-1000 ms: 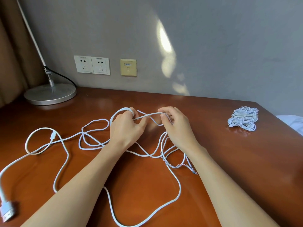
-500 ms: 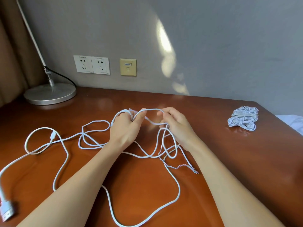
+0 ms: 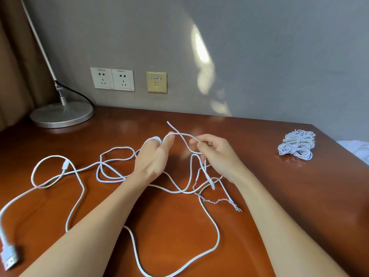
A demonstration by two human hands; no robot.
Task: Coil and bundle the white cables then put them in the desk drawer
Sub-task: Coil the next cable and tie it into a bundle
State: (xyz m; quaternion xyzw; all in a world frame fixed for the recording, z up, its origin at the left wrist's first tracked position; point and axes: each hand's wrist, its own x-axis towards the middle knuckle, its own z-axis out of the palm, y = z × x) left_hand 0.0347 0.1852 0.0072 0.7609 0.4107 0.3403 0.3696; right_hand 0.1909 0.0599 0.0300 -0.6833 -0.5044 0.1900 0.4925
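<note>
A white cable (image 3: 207,250) is held raised over the middle of the desk (image 3: 279,206): it is looped over the left hand (image 3: 153,156), whose grip is curled round it, and pinched in the grip of the right hand (image 3: 215,154) just beside. The remainder is spread in slack loops on the desk, with its USB plug (image 3: 9,256) at the near left edge. Bundled white cables (image 3: 297,144) are seen well apart at the far right.

glossy wooden desk (image 3: 279,196), brushed-metal lamp base (image 3: 61,114)
</note>
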